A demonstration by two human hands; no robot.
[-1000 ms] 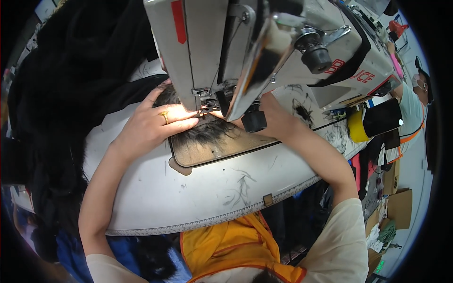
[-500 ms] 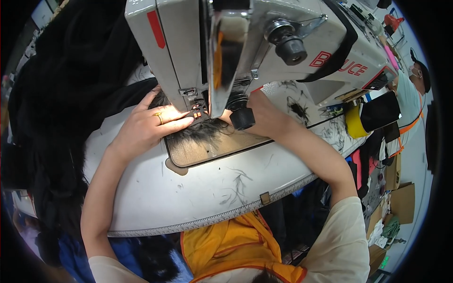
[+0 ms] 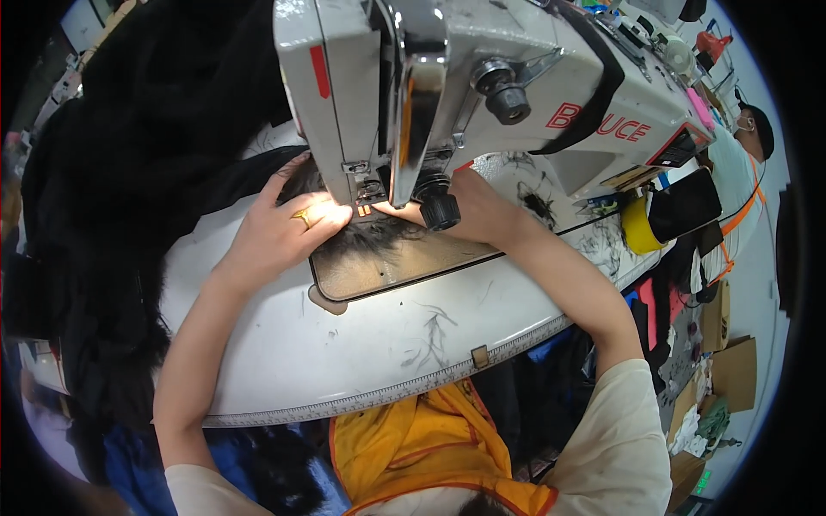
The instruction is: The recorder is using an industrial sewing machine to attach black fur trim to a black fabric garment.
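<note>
A piece of dark fur [image 3: 361, 238] lies under the presser foot [image 3: 365, 206] of a white sewing machine [image 3: 323, 112]. My left hand [image 3: 297, 219], with a gold ring, rests at the fur's left side. Its thumb and a bent finger come together at the fur by the foot, while another finger stretches away along the material. From the right, my right hand [image 3: 456, 206] reaches behind a black knob [image 3: 440, 206]. One of its fingertips shows close to the foot; the knob and machine head hide most of its fingers.
Black cloth [image 3: 146, 129] is heaped at the left. Loose hairs are scattered over the white table [image 3: 379, 344], whose near edge carries a measuring tape [image 3: 344, 404]. A yellow and black container [image 3: 644, 225] stands at the right; beyond it is another person [image 3: 731, 185].
My left thumb and the finger beside it have drawn closer together beside the foot. The whole view has shifted slightly, so the machine appears further right. My right hand stays about where it was.
</note>
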